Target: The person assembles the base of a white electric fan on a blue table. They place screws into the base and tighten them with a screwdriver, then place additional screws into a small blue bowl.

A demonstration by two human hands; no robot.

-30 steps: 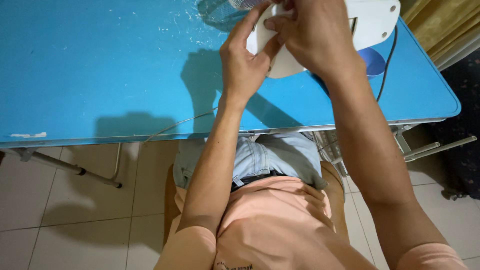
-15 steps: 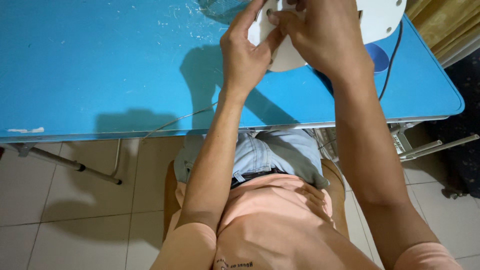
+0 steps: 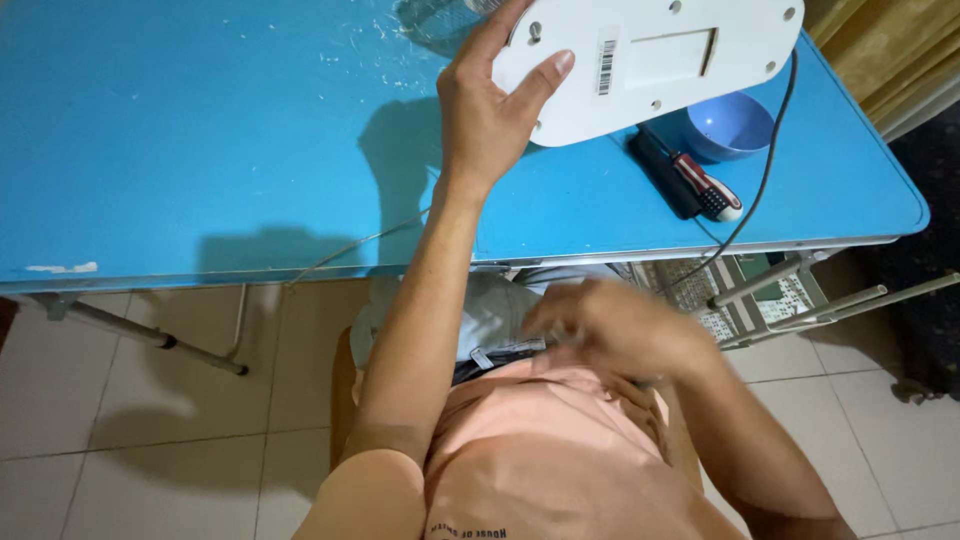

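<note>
**Left hand steadies a white appliance base at the top of the frame**

We hold the white oval base (image 3: 650, 60) with our left hand (image 3: 485, 120) at the upper centre of the frame, its flat underside turned up towards the camera. Our fingers (image 3: 490, 45) run up along its left edge and our thumb (image 3: 545, 75) presses onto the underside, so the hand is closed around that rim. The underside shows a square recess, a small sticker and several screw holes. The base sits above the blue table (image 3: 200, 140), which fills the upper half of the frame.

Our right hand (image 3: 600, 330) is low in the centre of the frame, over our lap and near the peach shirt (image 3: 540, 450). It is blurred, with the fingers loosely curled; we cannot tell whether it holds anything.

Just right of the base, on the table, stands a blue bowl (image 3: 735, 125). In front of it lies a red-and-black handled screwdriver (image 3: 705, 185), resting on a dark flat object (image 3: 660, 175). A black cord (image 3: 770, 150) runs from the base down over the table's near edge. Tiled floor (image 3: 150, 400) shows at lower left.
</note>
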